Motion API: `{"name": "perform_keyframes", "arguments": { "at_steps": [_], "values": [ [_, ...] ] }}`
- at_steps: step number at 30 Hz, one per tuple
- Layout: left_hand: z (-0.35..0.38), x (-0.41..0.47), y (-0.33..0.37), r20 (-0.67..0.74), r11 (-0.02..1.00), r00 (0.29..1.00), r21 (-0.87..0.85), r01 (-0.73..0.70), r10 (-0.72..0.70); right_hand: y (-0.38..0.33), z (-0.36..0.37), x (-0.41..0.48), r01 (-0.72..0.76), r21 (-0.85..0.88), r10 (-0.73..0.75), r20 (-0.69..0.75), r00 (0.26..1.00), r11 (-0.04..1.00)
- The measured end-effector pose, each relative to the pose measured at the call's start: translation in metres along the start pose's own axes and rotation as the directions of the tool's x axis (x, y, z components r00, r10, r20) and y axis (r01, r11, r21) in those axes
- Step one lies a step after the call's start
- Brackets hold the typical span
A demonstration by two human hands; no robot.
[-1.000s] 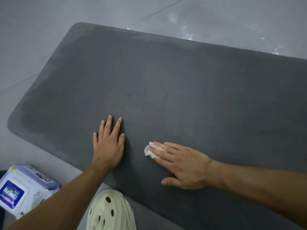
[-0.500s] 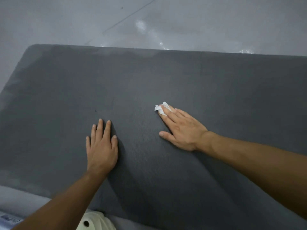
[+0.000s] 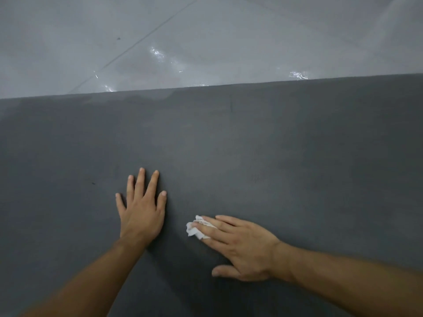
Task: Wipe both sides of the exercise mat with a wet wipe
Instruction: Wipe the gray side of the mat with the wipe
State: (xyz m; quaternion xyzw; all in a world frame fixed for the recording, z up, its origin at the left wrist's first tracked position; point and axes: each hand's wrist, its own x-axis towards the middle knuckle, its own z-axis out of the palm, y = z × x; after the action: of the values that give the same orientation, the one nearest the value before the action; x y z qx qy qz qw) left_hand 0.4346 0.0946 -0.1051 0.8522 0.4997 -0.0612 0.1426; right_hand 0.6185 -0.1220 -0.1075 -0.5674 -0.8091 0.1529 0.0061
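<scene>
- The dark grey mat (image 3: pixel 274 145) lies flat on a glossy grey floor (image 3: pixel 206 30) and fills the lower two thirds of the view; only its far edge shows, running straight from left to right.
- The left hand (image 3: pixel 142 209) lies palm down on the mat with straight, slightly spread fingers pointing toward the far edge; it holds nothing.
- The right hand (image 3: pixel 242 245) also lies flat, just to the right of the left one and nearer the person, with its fingers pointing left and its thumb stretched out on the mat.
- A crumpled white wipe (image 3: pixel 194 231) sits under the right fingertips, pressed onto the mat by the straight fingers, and part of it sticks out past them between the two hands.
- A paler, uneven band runs along the mat's far edge at the left.
- Wet glints show on the floor just beyond that edge.
- A small dark speck (image 3: pixel 93 183) sits on the mat left of the left hand.
</scene>
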Motion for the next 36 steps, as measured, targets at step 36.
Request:
{"name": "perform_keyframes", "arguments": {
  "at_steps": [36],
  "values": [
    [0.016,0.008,0.048,0.074,0.91,0.914,0.092,-0.404,0.398,0.11,-0.018,-0.084,-0.7,0.057,0.702,-0.085,0.707,0.712]
  ]
}}
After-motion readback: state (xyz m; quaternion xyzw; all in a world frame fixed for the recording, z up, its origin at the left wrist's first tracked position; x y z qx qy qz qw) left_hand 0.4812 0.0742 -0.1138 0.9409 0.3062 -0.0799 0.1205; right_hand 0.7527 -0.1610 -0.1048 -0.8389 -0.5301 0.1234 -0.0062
